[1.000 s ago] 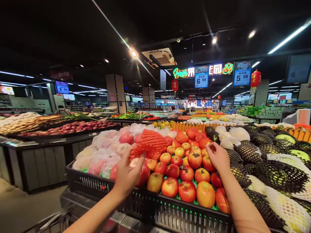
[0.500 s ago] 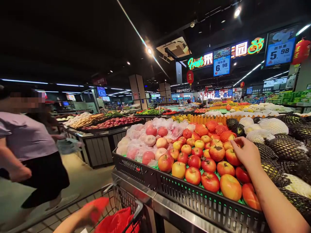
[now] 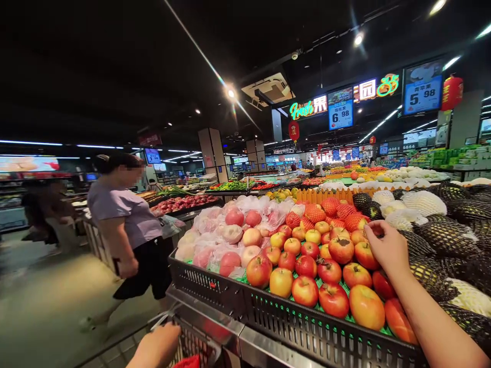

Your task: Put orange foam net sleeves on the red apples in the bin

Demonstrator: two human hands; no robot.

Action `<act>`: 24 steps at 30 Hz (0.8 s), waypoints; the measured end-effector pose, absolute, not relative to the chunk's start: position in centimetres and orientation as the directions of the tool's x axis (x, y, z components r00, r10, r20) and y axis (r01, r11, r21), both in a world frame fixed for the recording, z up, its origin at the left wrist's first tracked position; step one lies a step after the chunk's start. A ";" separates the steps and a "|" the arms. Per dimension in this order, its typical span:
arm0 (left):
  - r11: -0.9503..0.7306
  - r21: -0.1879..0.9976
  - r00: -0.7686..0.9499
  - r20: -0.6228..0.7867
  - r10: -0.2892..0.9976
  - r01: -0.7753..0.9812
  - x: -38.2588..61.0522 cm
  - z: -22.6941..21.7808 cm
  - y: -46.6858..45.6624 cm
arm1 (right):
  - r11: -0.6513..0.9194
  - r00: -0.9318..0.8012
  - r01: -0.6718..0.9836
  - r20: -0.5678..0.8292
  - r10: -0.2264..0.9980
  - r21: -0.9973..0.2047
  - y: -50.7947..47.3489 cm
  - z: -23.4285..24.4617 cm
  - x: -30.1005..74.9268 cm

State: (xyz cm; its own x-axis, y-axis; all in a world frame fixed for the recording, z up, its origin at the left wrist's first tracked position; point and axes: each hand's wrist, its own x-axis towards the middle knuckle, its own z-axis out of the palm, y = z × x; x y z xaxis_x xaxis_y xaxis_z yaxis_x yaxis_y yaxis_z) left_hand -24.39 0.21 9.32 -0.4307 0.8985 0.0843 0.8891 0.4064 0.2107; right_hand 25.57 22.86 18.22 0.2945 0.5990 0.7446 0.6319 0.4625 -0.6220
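Note:
My right hand (image 3: pixel 387 248) reaches over the loose red and yellow apples (image 3: pixel 332 271) at the right of the black crate (image 3: pixel 303 332). Its thumb and fingers curl together in a pinch beside an apple (image 3: pixel 359 237) and the orange-netted fruit (image 3: pixel 356 221). Whether anything is between the fingertips is hidden. Low in the view, my left hand (image 3: pixel 159 343) is closed at the corner of a wire shopping cart (image 3: pixel 195 340). What it grips, if anything, cannot be made out. A red bag (image 3: pixel 187 362) shows partly inside the cart, below that hand.
Pinkish fruit in clear bags (image 3: pixel 230 232) fills the crate's left part. Melons in black nets (image 3: pixel 441 232) lie to the right. A metal ledge (image 3: pixel 268 352) runs under the crate. A person (image 3: pixel 128 225) walks in the aisle at left, near a stand of red onions (image 3: pixel 184 204).
My left hand has moved right and up to the cart corner, away from the red bag. The person appears farther right as the view shifts. My right hand stays by the same apples.

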 end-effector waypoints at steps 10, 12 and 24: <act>-0.670 0.293 0.511 0.465 0.723 0.682 -1.7 20.4 7.2 | 0.401 0.261 0.752 0.794 0.548 -0.524 23.0 18.0 24.8; -0.629 0.321 0.353 0.610 0.710 0.708 0.0 21.1 12.7 | 0.386 0.224 0.803 0.831 0.510 -0.454 22.9 18.1 24.7; -0.140 0.275 -0.003 0.463 0.887 0.951 5.3 22.1 35.3 | 0.345 0.006 0.930 0.947 0.322 -0.123 22.3 18.6 24.8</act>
State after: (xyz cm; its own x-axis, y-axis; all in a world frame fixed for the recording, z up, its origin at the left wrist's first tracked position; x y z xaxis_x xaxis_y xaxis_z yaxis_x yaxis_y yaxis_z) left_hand 5.32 35.29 22.12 -0.0034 0.8865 0.4626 0.9514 -0.1396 0.2745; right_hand 24.81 22.30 18.59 0.0062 0.3217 0.9468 0.9305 0.3450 -0.1233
